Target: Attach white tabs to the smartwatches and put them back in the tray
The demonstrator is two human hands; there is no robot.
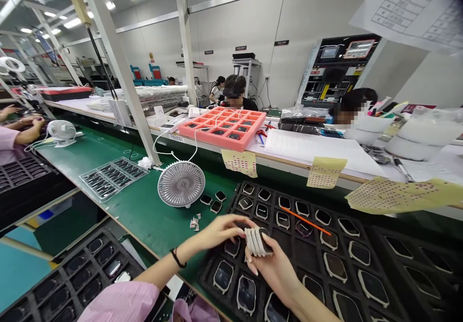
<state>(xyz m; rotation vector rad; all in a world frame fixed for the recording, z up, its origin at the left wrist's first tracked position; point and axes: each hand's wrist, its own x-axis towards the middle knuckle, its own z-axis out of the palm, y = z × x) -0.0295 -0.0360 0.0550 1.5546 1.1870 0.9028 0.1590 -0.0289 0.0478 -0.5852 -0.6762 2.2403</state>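
Observation:
My left hand (220, 233) reaches in from the lower left, a dark band on its wrist, with its fingers over a small stack of white-edged smartwatch cases (257, 241). My right hand (275, 274) comes from the lower right and grips the same stack from below. Both hands hover over a black compartment tray (217, 283) holding several dark-faced watch cases with pale rims. An orange stylus (306, 221) lies across the tray's upper part. A few compartments are hidden under my hands.
A second black tray (54, 283) sits at lower left on the green mat (144, 221), near a white desk fan (181, 183). A salmon-pink tray (222, 129) stands on the far bench among papers. Co-workers sit across the bench, and another person's hands (21, 127) show at left.

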